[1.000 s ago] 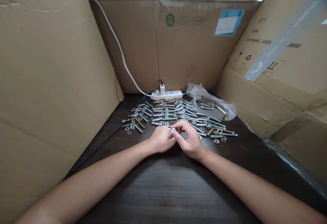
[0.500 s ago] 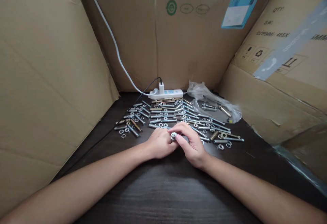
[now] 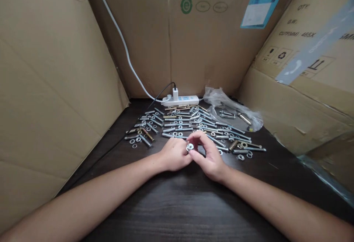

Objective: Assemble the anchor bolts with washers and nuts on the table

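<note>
My left hand (image 3: 174,154) is closed in a loose fist above the near edge of the laid-out hardware. Out of its thumb side pokes the end of a bolt with a silvery nut (image 3: 190,146) and a washer on it; the fist hides the shank. My right hand (image 3: 208,158) comes in from the other side, thumb below the nut and index finger arched over it, the tips closed about it. Several anchor bolts (image 3: 178,129), sleeves, washers and nuts lie in rows just beyond both hands. A loose nut (image 3: 240,157) rests on the right.
Cardboard boxes (image 3: 83,87) wall in the dark table (image 3: 177,212) at left, back and right. At the back stands a white power strip (image 3: 181,100) with a plugged-in charger. A clear plastic bag (image 3: 221,102) with bolts lies right of it. A black cable (image 3: 110,148) crosses the left side.
My right index finger has lifted and arched more, widening the gap inside that hand and showing more of the nut. My left hand keeps its grip. The view has shifted slightly.
</note>
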Tool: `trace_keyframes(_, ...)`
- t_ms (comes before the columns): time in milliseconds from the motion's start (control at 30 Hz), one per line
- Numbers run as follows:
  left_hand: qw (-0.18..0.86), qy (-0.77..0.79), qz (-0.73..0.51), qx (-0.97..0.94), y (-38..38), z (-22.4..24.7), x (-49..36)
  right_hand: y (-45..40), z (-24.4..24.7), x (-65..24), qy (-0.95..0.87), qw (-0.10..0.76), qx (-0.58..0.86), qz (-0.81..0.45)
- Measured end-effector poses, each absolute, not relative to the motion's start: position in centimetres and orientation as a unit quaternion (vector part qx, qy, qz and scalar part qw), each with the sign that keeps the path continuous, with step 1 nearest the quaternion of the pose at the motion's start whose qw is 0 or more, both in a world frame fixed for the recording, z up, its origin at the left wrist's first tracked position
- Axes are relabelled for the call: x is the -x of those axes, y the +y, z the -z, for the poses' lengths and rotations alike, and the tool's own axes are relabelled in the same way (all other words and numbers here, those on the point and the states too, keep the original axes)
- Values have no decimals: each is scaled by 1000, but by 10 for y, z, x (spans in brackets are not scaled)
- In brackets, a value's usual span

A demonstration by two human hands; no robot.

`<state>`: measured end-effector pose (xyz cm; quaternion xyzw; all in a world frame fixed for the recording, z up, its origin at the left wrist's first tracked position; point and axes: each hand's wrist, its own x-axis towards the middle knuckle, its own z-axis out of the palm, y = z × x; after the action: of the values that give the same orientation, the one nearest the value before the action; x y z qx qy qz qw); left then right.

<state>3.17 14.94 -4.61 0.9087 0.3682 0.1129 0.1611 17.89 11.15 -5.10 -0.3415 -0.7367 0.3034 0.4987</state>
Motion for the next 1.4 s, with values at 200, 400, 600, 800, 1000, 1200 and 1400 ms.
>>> trace_keyframes(200, 158, 375, -125, -905, 150, 51, -31, 111, 47, -180, -755, 495, 330, -276)
trace_keyframes(400, 160, 367, -87, -912, 150, 44, -31, 110, 50, -176, -720, 500, 357, -322)
trace_keyframes(600, 146, 362, -101, -915, 150, 48, -31, 111, 50, -179, -735, 499, 337, -312)
trace_keyframes(800, 108, 352, -120, -922, 151, 54, -31, 112, 46, -181, -764, 489, 314, -280)
trace_keyframes(1000, 149, 370, -100, -912, 150, 46, -31, 111, 47, -179, -745, 490, 339, -300)
trace_keyframes(1200, 157, 361, -80, -916, 150, 43, -31, 110, 49, -177, -730, 493, 348, -321)
trace_keyframes(1400, 104, 350, -118, -924, 152, 52, -31, 113, 48, -181, -760, 487, 321, -286)
